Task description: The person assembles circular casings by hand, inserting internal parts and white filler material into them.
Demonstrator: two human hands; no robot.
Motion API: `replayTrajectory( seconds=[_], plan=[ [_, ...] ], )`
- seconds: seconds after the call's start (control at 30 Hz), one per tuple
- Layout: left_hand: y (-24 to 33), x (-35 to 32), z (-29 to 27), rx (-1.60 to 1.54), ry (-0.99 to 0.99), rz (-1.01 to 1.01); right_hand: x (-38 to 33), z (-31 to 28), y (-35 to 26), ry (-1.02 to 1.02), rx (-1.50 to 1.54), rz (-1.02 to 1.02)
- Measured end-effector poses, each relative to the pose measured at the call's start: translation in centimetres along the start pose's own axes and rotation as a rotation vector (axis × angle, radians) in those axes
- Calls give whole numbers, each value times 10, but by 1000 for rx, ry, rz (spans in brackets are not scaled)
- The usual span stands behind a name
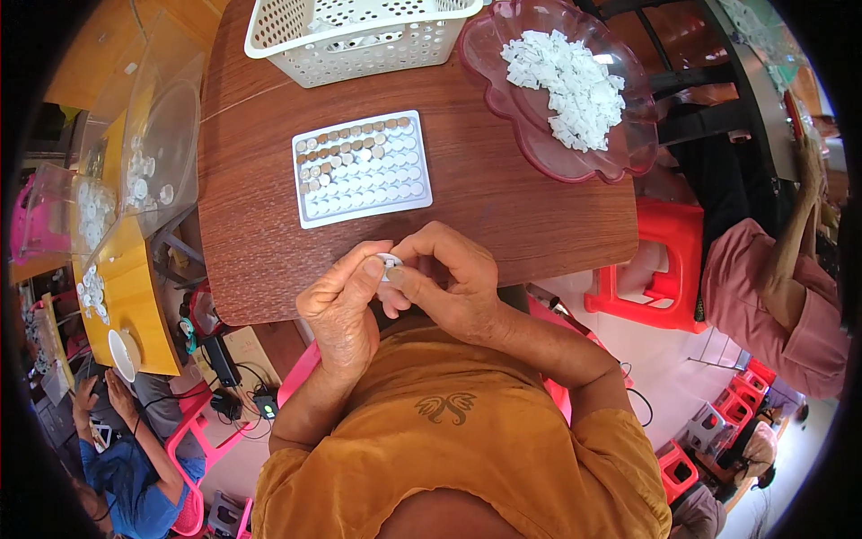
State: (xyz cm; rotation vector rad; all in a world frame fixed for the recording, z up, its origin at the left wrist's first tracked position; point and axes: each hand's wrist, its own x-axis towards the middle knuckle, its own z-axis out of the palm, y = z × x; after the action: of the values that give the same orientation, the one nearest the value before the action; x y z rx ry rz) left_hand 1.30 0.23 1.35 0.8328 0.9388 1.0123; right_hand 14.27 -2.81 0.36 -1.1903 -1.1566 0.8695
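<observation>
As L hand (341,310) & R hand (453,287), pinched closed, hold a white disc (390,260) nearside of white tray (363,213), best keep it lvl.

Left fingers (361,281) and right fingers (420,289) pinch a small white disc (390,261); a tray (366,216) lies on the brown surface (503,211).

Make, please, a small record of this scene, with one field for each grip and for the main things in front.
left grip: pinches small round white piece
right grip: pinches same piece, from the right
tray: white, small discs in its far rows
bowl: pinkish, translucent, scalloped, holding white bits
basket: whitish, perforated
table: brown, wood-grained
</observation>
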Motion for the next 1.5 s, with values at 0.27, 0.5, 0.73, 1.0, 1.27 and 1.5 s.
replayTrajectory(
  seconds=[0.27,0.5,0.73,1.0,1.27,1.5],
  plan=[
    [-1,-4,6,0,5,50,5,-2,-3,42,-158,-201],
    [-5,-2,7,38,4,45,1,0,4,86,-46,-142],
    [-6,0,-2,47,-86,23,-1,2,1,113,294,199],
    [-6,0,-6,213,-49,29,-2,4,-2,120,289,165],
    [-4,-7,-15,315,-60,123,-9,12,8,102,24,165],
    [66,15,-43,605,193,458,44,-18,-25,-33,-305,-214]
  ],
)
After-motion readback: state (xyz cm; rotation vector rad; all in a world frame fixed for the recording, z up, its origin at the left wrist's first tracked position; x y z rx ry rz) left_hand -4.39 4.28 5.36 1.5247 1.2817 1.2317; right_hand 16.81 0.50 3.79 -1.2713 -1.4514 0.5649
